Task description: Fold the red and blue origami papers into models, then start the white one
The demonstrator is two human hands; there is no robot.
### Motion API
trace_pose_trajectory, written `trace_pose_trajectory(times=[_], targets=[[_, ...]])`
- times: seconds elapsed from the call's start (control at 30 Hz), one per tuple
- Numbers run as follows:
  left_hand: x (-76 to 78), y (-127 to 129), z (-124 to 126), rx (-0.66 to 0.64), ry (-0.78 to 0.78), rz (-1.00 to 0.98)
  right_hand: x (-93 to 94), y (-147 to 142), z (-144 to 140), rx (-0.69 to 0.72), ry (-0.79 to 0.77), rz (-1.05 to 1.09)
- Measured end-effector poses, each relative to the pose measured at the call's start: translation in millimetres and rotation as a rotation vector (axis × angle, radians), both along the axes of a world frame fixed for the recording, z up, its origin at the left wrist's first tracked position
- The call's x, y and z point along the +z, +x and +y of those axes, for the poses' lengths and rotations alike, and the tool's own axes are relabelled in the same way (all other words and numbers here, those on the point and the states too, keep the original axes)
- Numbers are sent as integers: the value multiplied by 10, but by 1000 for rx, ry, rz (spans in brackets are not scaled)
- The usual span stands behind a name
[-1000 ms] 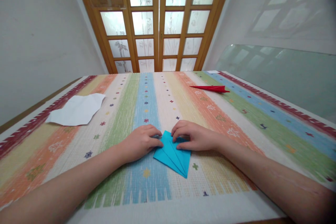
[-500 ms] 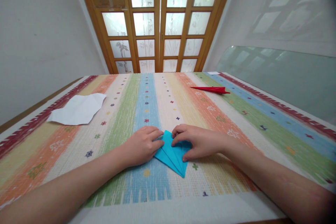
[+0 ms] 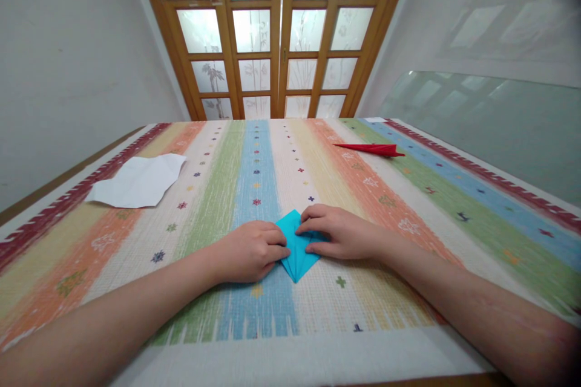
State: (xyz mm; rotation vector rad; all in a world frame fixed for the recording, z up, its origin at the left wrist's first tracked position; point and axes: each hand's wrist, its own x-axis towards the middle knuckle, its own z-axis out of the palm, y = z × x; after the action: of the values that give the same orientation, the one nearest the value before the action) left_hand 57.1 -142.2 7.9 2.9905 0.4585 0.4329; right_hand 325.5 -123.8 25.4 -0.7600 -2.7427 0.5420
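A blue sheet of origami paper (image 3: 295, 261), folded into a kite shape with creases running to its lower tip, lies on the tablecloth in front of me. My left hand (image 3: 255, 252) pinches its left edge, with thumb and fingers close together. On the opposite side, my right hand (image 3: 345, 233) holds the right part, its thumb and curled fingertips pressing on the surface. Both hands cover part of the paper's sides. The top corner and the bottom tip show between them.
A creased white paper (image 3: 138, 181) lies on the left of the striped tablecloth (image 3: 218, 193). Farther back on the right is a red folded paper (image 3: 374, 149). A glass panel (image 3: 490, 133) leans by the right wall, and wooden doors (image 3: 276, 42) stand beyond the table.
The blue paper has turned, so its lower tip points nearly straight toward me instead of down to the right. Both hands stayed on it, and the right fingers shifted slightly. The camera view tilted a little.
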Motion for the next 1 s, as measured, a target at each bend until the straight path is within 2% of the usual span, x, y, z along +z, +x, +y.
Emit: trace_pose_trajectory(times=[0.1, 0.23, 0.67, 0.83, 1.0], targets=[[35, 16, -44, -74, -25, -20, -54, 1, 25, 0, 13, 8], [55, 25, -77, -110, -77, -31, -112, -6, 47, -7, 30, 34], [88, 50, -132, -125, -217, -45, -136, -3, 64, -3, 37, 46], [58, 55, -130, -83, -319, -91, -148, -4, 72, -2, 45, 47], [63, 67, -160, -86, -248, -30, -147, -3, 73, -1, 56, 37]])
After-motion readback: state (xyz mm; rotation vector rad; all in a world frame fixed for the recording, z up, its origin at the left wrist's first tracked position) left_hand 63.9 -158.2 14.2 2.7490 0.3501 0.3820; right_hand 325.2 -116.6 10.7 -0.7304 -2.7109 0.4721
